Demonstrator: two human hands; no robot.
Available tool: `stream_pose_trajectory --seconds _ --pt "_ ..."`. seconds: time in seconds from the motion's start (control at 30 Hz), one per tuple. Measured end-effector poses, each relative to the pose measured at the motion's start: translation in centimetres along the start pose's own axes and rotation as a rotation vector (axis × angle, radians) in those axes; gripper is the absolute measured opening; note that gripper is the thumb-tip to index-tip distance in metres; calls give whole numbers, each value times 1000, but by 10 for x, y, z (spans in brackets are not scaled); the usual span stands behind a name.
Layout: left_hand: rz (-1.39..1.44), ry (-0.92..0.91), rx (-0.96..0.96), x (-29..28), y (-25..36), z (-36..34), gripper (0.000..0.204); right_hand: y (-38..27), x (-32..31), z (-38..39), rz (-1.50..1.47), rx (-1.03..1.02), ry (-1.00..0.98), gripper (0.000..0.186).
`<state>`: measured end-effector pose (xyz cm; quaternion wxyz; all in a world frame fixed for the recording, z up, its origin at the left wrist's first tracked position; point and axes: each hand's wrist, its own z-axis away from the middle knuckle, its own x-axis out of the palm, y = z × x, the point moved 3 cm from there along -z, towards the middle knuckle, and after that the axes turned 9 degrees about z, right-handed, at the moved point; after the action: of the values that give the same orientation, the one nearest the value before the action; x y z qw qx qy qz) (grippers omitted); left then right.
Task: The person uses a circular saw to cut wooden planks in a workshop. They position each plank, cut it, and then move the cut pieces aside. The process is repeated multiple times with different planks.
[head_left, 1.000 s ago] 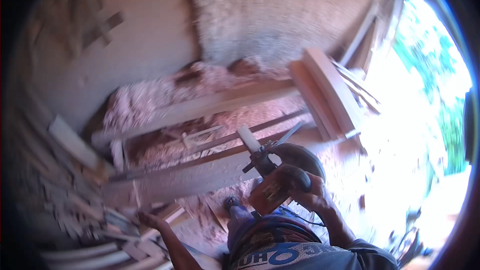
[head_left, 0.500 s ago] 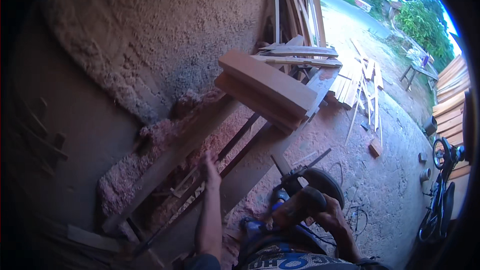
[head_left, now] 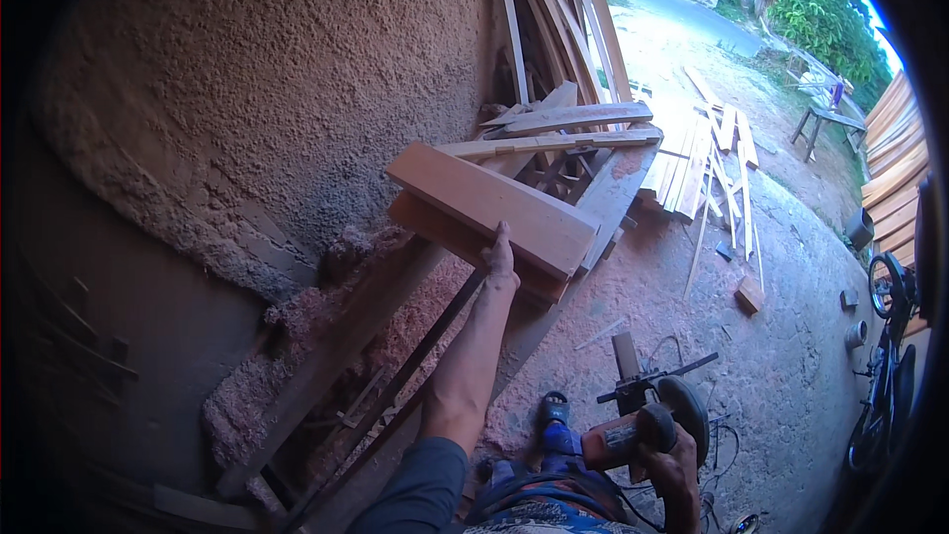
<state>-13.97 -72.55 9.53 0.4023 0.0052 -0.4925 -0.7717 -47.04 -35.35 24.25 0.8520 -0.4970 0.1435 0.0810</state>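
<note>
My left hand (head_left: 499,257) grips the near side of two stacked, smooth wooden boards (head_left: 484,203), which lie across the end of a long plank bench (head_left: 331,366). My right hand (head_left: 667,465) is closed on a handheld power tool (head_left: 623,440) with a round dark base and a metal guide bar, held low beside my body. Under the bench are pink wood shavings (head_left: 237,415).
Loose battens (head_left: 573,117) rest on the bench's far end. Long planks (head_left: 554,20) lean on the rough wall (head_left: 247,89). Cut strips (head_left: 692,163) lie on the concrete floor. A motorbike (head_left: 885,366), stacked timber (head_left: 885,129) and a small stand (head_left: 825,119) are at right.
My left arm has risen from low at the left to the stacked boards and taken hold there. The view has swung toward the open doorway. The tool now sits farther right and lower.
</note>
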Motion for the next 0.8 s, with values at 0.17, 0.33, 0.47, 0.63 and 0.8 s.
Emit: stream_pose_trajectory --seconds 0.17,0.33,0.47,0.63,0.8 --pt "213 -78 -42 -36 15 47 77 22 0 -3 -34 -83 41 45" --pt "-50 36 185 -104 33 28 62 -6 25 14 -208 -111 -79 49" --pt "-144 -249 417 -160 45 52 63 -5 31 29 -117 -183 -57 50" --pt "-815 -159 396 -349 8 100 70 -7 59 50 -47 -182 -77 48" --pt "-196 -45 -207 -460 -55 225 68 -24 80 62 91 -245 -106 45"
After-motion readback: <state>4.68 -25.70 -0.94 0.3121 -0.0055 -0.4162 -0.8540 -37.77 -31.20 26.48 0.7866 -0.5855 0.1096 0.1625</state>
